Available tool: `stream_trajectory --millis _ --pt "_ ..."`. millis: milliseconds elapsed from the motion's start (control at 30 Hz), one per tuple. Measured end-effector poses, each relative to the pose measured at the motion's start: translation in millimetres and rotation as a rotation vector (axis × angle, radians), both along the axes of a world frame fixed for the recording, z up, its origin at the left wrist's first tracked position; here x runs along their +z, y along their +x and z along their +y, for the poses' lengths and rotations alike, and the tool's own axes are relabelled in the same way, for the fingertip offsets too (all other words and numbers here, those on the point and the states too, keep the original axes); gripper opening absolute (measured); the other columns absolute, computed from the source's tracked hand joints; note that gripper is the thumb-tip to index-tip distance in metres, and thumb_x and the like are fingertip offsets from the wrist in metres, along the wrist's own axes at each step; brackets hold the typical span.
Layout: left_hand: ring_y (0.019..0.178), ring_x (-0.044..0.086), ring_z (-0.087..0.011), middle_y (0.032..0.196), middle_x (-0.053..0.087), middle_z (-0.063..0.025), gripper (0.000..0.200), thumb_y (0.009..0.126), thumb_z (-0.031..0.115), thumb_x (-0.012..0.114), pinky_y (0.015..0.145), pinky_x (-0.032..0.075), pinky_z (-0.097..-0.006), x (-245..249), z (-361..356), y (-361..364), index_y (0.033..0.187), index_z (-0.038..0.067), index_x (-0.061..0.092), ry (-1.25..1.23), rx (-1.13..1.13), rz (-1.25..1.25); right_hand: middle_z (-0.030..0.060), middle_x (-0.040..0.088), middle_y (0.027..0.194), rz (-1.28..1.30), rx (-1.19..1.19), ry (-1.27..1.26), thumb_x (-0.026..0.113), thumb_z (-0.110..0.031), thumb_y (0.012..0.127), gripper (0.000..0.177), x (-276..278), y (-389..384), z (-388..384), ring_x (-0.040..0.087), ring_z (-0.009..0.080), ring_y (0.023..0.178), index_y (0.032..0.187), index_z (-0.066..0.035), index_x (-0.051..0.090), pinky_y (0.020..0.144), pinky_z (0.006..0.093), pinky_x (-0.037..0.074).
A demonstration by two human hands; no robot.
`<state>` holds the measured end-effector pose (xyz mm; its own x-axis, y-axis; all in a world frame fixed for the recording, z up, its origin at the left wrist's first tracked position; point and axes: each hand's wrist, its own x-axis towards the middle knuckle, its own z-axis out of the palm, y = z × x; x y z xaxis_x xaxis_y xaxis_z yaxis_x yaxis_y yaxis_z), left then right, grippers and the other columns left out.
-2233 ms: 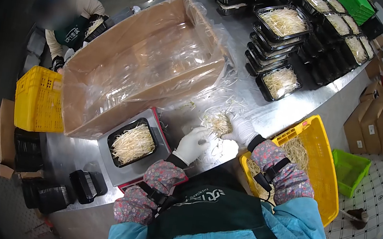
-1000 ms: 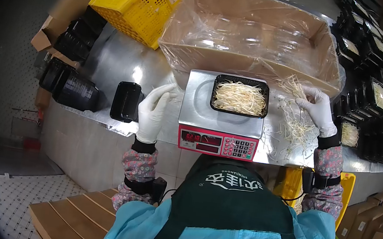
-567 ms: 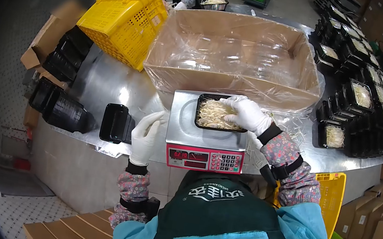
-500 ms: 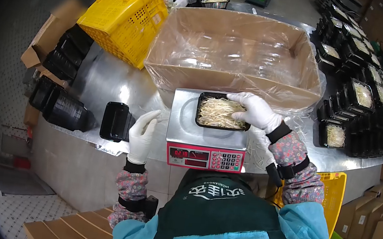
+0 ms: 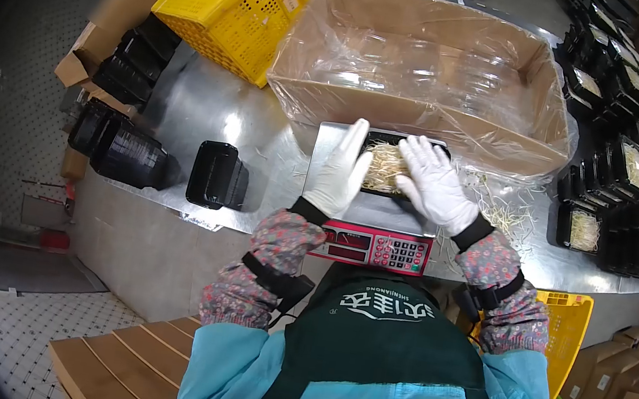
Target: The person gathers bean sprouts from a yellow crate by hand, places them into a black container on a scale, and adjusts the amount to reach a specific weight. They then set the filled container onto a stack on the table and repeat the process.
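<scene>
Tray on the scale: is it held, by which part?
Cannot tell: left hand is at the left end of the black tray, right hand over its right part.

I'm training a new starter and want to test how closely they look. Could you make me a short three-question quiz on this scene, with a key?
1. What does the sprout tray nearest the apron rest on? a) the brown carton; b) the scale; c) a yellow crate.
2. True or false: every sprout in view lies in a tray.
3. Fill in: the right hand spreads over that tray's ____ end, while the left hand is at the opposite end.

Key: 1 b; 2 false, loose sprouts lie on the table too; 3 right.
</scene>
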<state>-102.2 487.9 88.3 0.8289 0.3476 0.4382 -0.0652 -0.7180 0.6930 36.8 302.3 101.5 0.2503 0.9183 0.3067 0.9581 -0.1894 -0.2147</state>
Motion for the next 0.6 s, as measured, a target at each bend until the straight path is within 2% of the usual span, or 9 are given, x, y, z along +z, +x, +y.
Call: stream_trajectory --millis 67,100,167,233,333,433,500,567,600 --pt "0.134 0.042 -0.0358 0.145 0.046 -0.0198 0.053 0.094 0.017 0.053 0.111 0.033 -0.0425 -6 -17 12 0.142 0.0 0.043 0.133 0.001 0.181 0.0287 0.037 0.148 -0.046 0.035 -0.083 0.05 -0.048 0.093 0.076 -13 -17 13 0.031 0.043 0.141 0.143 0.008 0.036 0.117 0.0493 0.022" --pt "0.133 0.044 -0.0326 0.144 0.048 -0.0155 0.05 0.095 0.022 0.051 0.108 0.035 -0.0425 -31 -17 16 0.141 0.003 0.047 0.484 -0.005 0.159 0.0296 0.037 0.148 -0.117 0.033 -0.094 0.051 -0.051 0.091 0.081 -28 -22 18 0.029 0.0441 0.141 0.143 0.01 0.035 0.117 0.0492 0.021" --pt "0.129 0.048 -0.0341 0.137 0.054 -0.0184 0.045 0.094 0.018 0.051 0.11 0.035 -0.0433 -29 -23 17 0.135 0.001 0.053 0.439 0.023 0.207 0.0296 0.036 0.148 -0.082 0.05 -0.08 0.05 -0.053 0.09 0.083 -32 -19 17 0.028 0.0442 0.142 0.142 0.01 0.036 0.117 0.0495 0.02" --pt "0.131 0.048 -0.0268 0.139 0.054 -0.0133 0.047 0.096 0.025 0.046 0.106 0.038 -0.0426 -38 -21 22 0.138 0.005 0.051 0.42 0.032 0.219 0.0297 0.032 0.15 -0.05 0.08 -0.184 0.051 -0.053 0.09 0.084 -31 -11 18 0.026 0.0448 0.142 0.144 0.009 0.033 0.118 0.0496 0.019" --pt "0.125 0.053 -0.029 0.135 0.057 -0.0159 0.048 0.095 0.023 0.048 0.103 0.041 -0.0437 -27 -25 23 0.139 0.004 0.05 0.381 0.056 0.248 0.0317 0.026 0.152 0.215 0.148 -0.195 0.053 -0.052 0.092 0.083 -29 4 18 0.022 0.0469 0.143 0.147 0.005 0.028 0.119 0.0492 0.019" --pt "0.127 0.051 -0.0314 0.135 0.056 -0.0179 0.051 0.094 0.018 0.048 0.105 0.04 -0.0425 -20 -27 19 0.143 0.004 0.044 0.329 0.058 0.264 0.0257 0.026 0.155 0.55 0.174 -0.167 0.064 -0.04 0.09 0.084 -7 17 5 0.021 0.0398 0.146 0.153 -0.003 0.023 0.12 0.0442 0.018" --pt "0.132 0.044 -0.0365 0.14 0.05 -0.0208 0.05 0.093 0.012 0.049 0.109 0.036 -0.0439 -17 -26 16 0.142 0.0 0.044 0.168 -0.01 0.218 0.0187 0.028 0.157 0.731 0.148 -0.042 0.065 -0.023 0.092 0.075 30 25 -21 0.023 0.0308 0.147 0.153 -0.004 0.026 0.12 0.0391 0.019" --pt "0.133 0.044 -0.0366 0.141 0.049 -0.0218 0.049 0.093 0.011 0.051 0.11 0.035 -0.0437 -2 -22 11 0.141 -0.002 0.044 0.225 -0.005 0.192 0.013 0.035 0.155 1.187 0.141 0.27 0.065 -0.017 0.093 0.068 50 38 -52 0.03 0.0228 0.144 0.152 -0.006 0.031 0.118 0.0358 0.025" --pt "0.132 0.044 -0.037 0.14 0.049 -0.0225 0.049 0.093 0.011 0.052 0.111 0.034 -0.0433 4 -20 8 0.14 -0.003 0.045 0.203 0.007 0.15 0.0125 0.04 0.152 1.191 0.033 0.322 0.063 -0.016 0.093 0.064 56 51 -71 0.036 0.0212 0.14 0.149 -0.004 0.035 0.115 0.0351 0.029"
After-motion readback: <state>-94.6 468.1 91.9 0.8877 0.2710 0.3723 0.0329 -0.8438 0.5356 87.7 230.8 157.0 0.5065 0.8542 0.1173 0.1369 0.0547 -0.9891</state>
